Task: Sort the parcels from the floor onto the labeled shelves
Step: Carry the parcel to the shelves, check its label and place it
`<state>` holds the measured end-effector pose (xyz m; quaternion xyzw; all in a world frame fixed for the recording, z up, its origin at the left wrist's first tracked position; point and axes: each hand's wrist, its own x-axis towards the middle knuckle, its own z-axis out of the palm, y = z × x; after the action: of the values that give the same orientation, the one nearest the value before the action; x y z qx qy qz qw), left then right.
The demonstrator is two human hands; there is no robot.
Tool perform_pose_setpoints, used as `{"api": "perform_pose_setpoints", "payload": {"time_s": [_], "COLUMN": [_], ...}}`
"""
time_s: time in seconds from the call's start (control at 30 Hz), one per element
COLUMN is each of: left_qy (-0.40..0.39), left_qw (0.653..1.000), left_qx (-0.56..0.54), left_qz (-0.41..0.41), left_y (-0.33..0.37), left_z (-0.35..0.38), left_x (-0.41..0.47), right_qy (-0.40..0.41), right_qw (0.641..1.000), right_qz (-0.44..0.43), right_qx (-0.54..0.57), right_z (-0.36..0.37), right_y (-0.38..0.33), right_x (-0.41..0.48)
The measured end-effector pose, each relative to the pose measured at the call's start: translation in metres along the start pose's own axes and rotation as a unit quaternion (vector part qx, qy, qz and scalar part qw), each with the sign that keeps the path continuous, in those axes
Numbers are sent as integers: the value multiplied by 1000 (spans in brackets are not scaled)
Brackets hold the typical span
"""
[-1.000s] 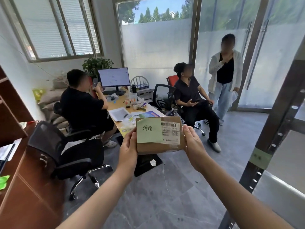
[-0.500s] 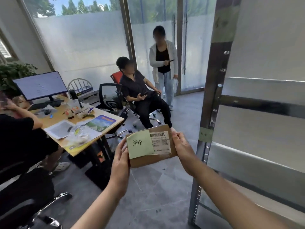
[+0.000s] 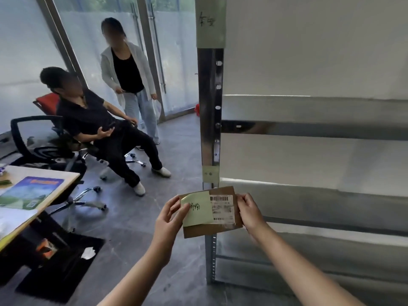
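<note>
I hold the parcel just before the shelf post, left hand and right hand each with a pinching grip on one end; the post's small label looks blurred, so I risk picking the wrong shelf

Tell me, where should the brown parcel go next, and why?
Probably raise the flat brown cardboard parcel so its pale green handwritten note meets the small green label on the grey metal shelf post just above, to compare them before shelving.
</note>
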<state>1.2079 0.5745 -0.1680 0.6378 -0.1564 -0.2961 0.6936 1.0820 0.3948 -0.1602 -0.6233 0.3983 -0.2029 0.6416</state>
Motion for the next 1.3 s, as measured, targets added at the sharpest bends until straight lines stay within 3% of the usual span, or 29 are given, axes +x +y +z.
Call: {"api": "perform_pose_setpoints", "payload": {"time_s": [0.67,1.3], "left_qy": [-22,-65], "left_qw": [986,987], "left_qx": [-54,-51], "left_qz": [-157,-136], "left_y": [-23,-19], "left_z": [43,58], "left_x": [76,83], "right_qy": [143,160], "right_qw": [986,982], "right_qz": [68,73], "right_qx": [50,69], "right_z": [-16,-28], "right_y": [32,25], "right_x": [5,13]}}
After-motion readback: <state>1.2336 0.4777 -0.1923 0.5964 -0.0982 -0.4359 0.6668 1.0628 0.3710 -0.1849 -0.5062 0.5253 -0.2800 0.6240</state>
